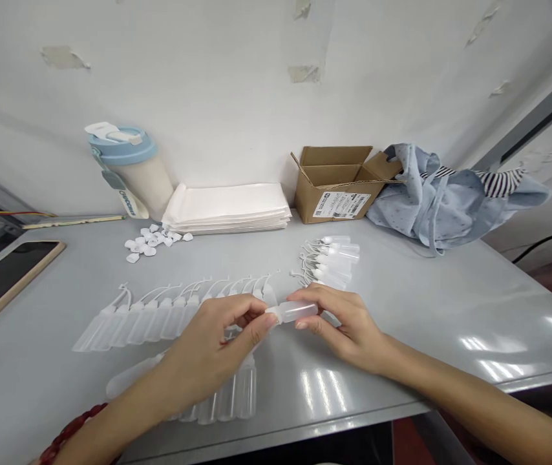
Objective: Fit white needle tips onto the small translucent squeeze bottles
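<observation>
Both of my hands meet over the middle of the grey table point(441, 303). My right hand point(346, 326) grips the body of a small translucent squeeze bottle point(298, 311), held sideways. My left hand point(218, 345) pinches the bottle's white cap end with thumb and fingers. A row of several similar bottles point(159, 316) with tethered caps lies flat just behind my left hand. More bottles point(227, 397) lie partly under my left wrist. A small pile of bottles point(331, 261) sits beyond my right hand.
Loose white caps point(152, 242) lie near a stack of white bags point(227, 206). A blue-lidded tumbler point(133, 168), an open cardboard box point(337, 184) and bunched blue cloth point(445, 200) stand along the wall. A phone point(2, 278) lies at the left edge.
</observation>
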### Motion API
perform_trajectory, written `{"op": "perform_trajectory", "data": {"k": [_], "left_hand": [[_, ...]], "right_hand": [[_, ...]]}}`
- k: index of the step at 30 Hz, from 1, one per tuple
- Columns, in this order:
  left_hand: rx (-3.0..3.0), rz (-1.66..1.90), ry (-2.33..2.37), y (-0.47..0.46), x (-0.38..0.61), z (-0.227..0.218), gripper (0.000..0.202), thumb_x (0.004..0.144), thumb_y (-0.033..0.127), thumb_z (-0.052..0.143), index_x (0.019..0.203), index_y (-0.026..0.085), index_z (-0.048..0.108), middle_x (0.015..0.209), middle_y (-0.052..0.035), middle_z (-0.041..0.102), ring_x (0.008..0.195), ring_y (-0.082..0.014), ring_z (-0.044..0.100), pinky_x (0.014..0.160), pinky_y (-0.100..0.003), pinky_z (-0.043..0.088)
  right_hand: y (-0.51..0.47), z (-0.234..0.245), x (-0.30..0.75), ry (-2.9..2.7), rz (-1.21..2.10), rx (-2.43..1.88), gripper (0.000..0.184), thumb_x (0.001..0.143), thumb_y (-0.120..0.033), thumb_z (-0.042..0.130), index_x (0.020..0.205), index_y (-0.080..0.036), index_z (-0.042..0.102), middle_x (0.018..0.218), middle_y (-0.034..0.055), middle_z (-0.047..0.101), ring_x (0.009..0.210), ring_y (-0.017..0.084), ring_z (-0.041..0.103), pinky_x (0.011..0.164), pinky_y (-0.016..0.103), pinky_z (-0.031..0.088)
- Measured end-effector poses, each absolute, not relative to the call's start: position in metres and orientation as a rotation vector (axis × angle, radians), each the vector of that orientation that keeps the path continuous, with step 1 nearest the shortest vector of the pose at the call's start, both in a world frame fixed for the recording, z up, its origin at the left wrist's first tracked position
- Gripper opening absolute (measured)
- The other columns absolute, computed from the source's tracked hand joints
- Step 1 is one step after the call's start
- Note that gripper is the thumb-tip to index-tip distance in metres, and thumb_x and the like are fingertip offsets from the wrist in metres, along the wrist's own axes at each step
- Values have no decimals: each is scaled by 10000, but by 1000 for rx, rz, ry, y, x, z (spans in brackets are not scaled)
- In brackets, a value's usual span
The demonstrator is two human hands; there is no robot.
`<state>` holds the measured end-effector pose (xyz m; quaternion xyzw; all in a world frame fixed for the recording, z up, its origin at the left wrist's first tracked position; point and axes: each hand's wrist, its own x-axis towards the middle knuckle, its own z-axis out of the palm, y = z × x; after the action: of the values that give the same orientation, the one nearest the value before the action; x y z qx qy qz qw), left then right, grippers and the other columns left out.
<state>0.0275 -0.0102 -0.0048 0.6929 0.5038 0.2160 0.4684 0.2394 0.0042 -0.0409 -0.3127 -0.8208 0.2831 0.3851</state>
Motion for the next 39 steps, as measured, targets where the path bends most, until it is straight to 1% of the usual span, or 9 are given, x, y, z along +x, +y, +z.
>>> {"op": "perform_trajectory", "data": {"k": [6, 12, 16, 19, 21, 25, 28, 32, 39], "left_hand": [[1966, 552, 1240, -12, 25, -11, 252, 922, 384, 467, 873, 201, 634, 746, 1, 625, 683, -142, 556, 544, -202, 408], [2328, 722, 1097, -10, 20, -23, 110, 928, 225, 486, 906, 177, 581, 739, 0, 609, 644, -122, 543, 620, -222, 417], [2365, 787, 1059, -10, 21, -25, 97, 927, 206, 487, 931, 176, 579, 764, -11, 621, 672, -128, 550, 643, -225, 429], [2190, 747, 1152, -11, 25, -19, 143, 917, 288, 502, 889, 192, 605, 770, -9, 639, 674, -134, 563, 623, -219, 438], [2006, 692, 1228, -11, 27, -13, 218, 910, 356, 493, 833, 203, 627, 754, -1, 641, 673, -138, 560, 574, -204, 428], [1724, 552, 1251, -9, 26, -4, 376, 902, 437, 440, 695, 190, 634, 655, 2, 596, 594, -133, 508, 456, -191, 346], [1636, 395, 1176, -6, 23, -3, 415, 893, 440, 430, 636, 172, 616, 632, -8, 581, 576, -130, 500, 474, -203, 362], [1606, 339, 1094, -5, 22, -4, 423, 896, 463, 419, 653, 175, 610, 649, -13, 587, 635, -145, 527, 573, -229, 419], [1529, 429, 1064, -8, 24, -4, 391, 876, 437, 492, 604, 160, 541, 549, 43, 429, 530, -92, 375, 514, -212, 316]], "right_hand": [[1, -37, 237, -1956, 1041, -914, 208, 906, -339, 539, 930, -161, 643, 701, 5, 608, 576, 105, 505, 531, 225, 398], [2, -40, 236, -1701, 1510, -997, 296, 897, -419, 536, 885, -140, 635, 488, -91, 344, 411, 56, 305, 399, 199, 219], [3, -39, 234, -1507, 1773, -965, 341, 885, -469, 535, 764, -151, 565, 483, -106, 313, 390, 44, 276, 386, 193, 214], [3, -38, 232, -1454, 1826, -972, 407, 875, -491, 536, 637, -170, 461, 488, -97, 353, 384, 36, 308, 399, 197, 239], [3, -38, 232, -1471, 1809, -970, 393, 882, -487, 529, 667, -159, 497, 500, -87, 391, 389, 39, 340, 410, 198, 260], [-1, -39, 232, -1636, 1640, -975, 332, 891, -453, 532, 887, -134, 623, 509, -73, 425, 421, 60, 379, 415, 196, 286], [-5, -39, 232, -1772, 1350, -928, 258, 890, -387, 550, 951, -151, 635, 575, -38, 517, 476, 81, 445, 439, 204, 343], [-8, -41, 233, -1900, 934, -811, 201, 903, -341, 545, 1010, -194, 630, 772, 29, 658, 589, 120, 540, 549, 245, 451], [-9, -40, 233, -1937, 874, -796, 210, 916, -348, 530, 978, -176, 633, 736, 29, 661, 559, 114, 525, 533, 230, 445]]}}
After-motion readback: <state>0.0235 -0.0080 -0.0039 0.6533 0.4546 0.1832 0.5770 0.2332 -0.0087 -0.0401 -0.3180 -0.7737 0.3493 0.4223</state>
